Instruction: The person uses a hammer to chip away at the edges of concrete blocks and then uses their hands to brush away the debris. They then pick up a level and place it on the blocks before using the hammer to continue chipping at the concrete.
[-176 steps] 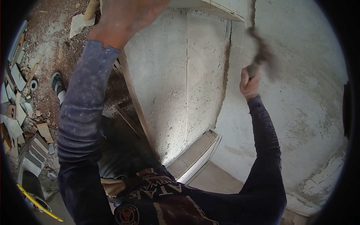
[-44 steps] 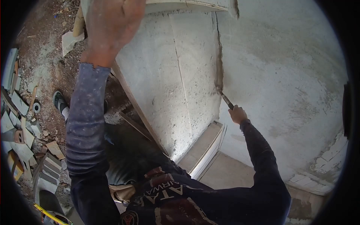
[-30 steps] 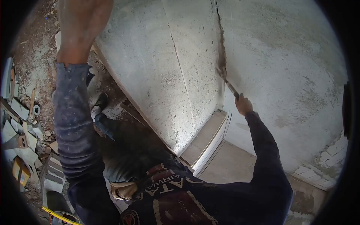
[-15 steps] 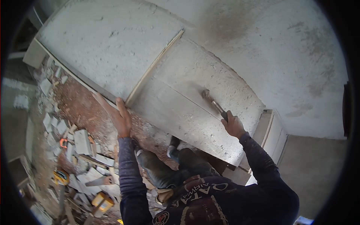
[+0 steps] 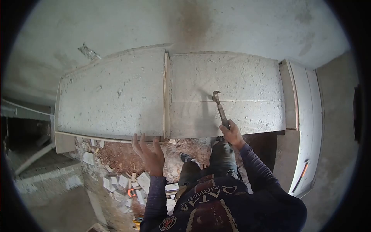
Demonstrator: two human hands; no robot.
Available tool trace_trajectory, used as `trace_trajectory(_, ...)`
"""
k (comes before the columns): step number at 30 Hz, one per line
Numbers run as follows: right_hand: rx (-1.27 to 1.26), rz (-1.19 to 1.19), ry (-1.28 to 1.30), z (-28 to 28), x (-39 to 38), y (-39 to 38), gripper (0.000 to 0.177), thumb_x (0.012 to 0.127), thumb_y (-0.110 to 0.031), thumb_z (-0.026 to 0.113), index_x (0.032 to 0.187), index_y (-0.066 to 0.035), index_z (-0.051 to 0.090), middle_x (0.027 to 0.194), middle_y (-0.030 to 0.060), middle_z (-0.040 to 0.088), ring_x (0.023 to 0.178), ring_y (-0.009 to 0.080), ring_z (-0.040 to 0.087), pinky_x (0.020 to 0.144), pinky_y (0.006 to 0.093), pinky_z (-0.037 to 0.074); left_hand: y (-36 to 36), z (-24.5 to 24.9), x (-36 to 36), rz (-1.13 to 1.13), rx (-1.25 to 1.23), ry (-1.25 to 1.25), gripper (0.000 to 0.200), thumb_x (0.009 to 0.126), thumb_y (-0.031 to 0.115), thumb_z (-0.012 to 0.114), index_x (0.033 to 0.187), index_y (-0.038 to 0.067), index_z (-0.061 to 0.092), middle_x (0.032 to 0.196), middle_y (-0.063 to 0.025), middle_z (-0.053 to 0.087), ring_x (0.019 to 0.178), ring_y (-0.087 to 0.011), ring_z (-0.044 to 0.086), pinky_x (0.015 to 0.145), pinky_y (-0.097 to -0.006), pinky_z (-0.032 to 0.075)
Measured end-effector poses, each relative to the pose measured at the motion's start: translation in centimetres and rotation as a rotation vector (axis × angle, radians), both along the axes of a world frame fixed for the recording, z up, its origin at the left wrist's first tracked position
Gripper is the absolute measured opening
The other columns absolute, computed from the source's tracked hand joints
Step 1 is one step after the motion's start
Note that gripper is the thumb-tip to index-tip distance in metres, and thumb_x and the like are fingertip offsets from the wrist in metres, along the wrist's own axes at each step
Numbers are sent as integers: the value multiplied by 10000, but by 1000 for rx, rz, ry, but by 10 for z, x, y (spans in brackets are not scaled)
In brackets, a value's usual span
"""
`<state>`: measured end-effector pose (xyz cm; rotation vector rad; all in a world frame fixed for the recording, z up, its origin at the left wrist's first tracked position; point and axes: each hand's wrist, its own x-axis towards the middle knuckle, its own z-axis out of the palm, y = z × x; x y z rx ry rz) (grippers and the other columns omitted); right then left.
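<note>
My right hand (image 5: 232, 135) is wrapped around the handle of a hammer (image 5: 221, 111), its head raised over the right-hand pale slab (image 5: 247, 81). A straight line runs across that slab, and the hammer's shadow falls on it. My left hand (image 5: 151, 157) has its fingers spread and holds nothing, with the fingertips right at the front edge of the left-hand pale slab (image 5: 112, 92). Between the two slabs stands a thin upright strip (image 5: 167, 96). Pits and small lumps mark both slab surfaces.
Along the right side is a pale ledge (image 5: 309, 100) with an orange-and-black tool (image 5: 300, 176) lying on it. Below the slabs, broken block pieces (image 5: 121, 181) and an orange-handled item (image 5: 131, 192) litter the reddish ground (image 5: 119, 156). A plastered wall (image 5: 239, 27) rises behind.
My view has turned and shifted, so the slabs now lie level across it. My left hand has come off the front edge, fingers spreading. The hammer stays in my right hand.
</note>
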<state>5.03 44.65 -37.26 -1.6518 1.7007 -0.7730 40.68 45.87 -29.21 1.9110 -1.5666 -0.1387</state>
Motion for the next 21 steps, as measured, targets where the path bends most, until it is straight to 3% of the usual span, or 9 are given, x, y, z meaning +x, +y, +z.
trace_trajectory(2,560,-361,-738,42,36,-6,217,955,-239,643,938,-57,527,642,13,511,505,130,499,439,314,422,-48,23,-2,-153,-57,-61,454,909,164,674,1316,17,537,1505,-233,341,1434,-449,283,1130,-577,295)
trace_trajectory(6,576,-479,-1131,47,58,-37,167,987,-201,603,923,-97,489,636,-39,431,451,74,398,380,254,339,-183,107,-21,-394,-376,-292,433,892,146,678,1295,28,570,1518,-228,354,1472,-461,222,1154,-603,263)
trace_trajectory(9,531,-513,-1407,37,70,-83,192,1001,-198,589,912,-105,447,635,-33,401,464,72,377,390,268,329,-294,193,-65,-597,-758,-599,426,924,230,686,1300,49,598,1470,-212,417,1445,-452,291,1140,-562,316)
trace_trajectory(12,440,-595,-1553,24,82,-138,144,994,-172,577,930,-96,473,642,-33,406,467,68,379,398,259,338,-394,255,-121,-729,-1028,-881,511,964,374,632,1420,169,529,1527,-152,392,1444,-447,290,1146,-625,251)
trace_trajectory(14,408,-546,-1683,11,82,-170,90,976,-134,576,975,-76,508,648,-27,422,469,67,386,405,253,347,-458,275,-148,-863,-1051,-934,591,983,529,527,1490,235,443,1558,-124,367,1463,-444,242,1135,-698,145)
trace_trajectory(16,315,-538,-1844,25,60,-180,86,960,-100,572,1020,-54,531,660,-28,442,473,61,395,405,240,345,-489,261,-163,-838,-1117,-938,630,980,587,474,1503,240,418,1560,-121,365,1472,-433,217,1118,-723,108)
trace_trajectory(18,-68,-619,-1796,47,32,-172,91,939,-77,570,1012,-29,544,688,-17,462,481,73,420,404,250,368,-503,256,-174,-787,-1233,-907,745,961,718,327,1515,224,384,1554,-137,365,1482,-417,167,1078,-768,43)
trace_trajectory(21,-778,-959,-1492,61,6,-179,122,960,-104,555,1022,-49,465,662,-10,467,471,78,448,392,244,379,-505,256,-174,-799,-1262,-951,741,961,714,331,1493,204,406,1536,-157,372,1459,-424,209,1078,-763,66)
